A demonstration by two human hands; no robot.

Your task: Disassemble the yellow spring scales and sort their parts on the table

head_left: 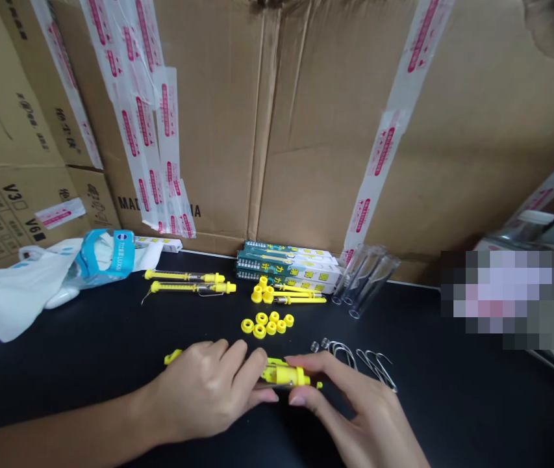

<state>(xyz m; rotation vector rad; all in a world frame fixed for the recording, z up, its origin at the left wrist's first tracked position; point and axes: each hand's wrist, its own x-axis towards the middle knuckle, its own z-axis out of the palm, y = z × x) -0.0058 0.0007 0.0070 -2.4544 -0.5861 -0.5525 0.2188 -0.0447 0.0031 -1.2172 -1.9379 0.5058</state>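
One yellow tube assembly, near centre over the counter, long axis left to right; our left hand wraps its middle, our right hand pinches its right end.

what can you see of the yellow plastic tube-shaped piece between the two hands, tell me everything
The yellow plastic tube-shaped piece lies crosswise, roughly level, over the black tabletop. Its right end has a rounded barrel, a wider collar and a narrower tip; something clear seems to run along its lower edge. The left hand grips it and hides its middle. The right hand has thumb and index finger at its right end, though whether both touch is unclear.
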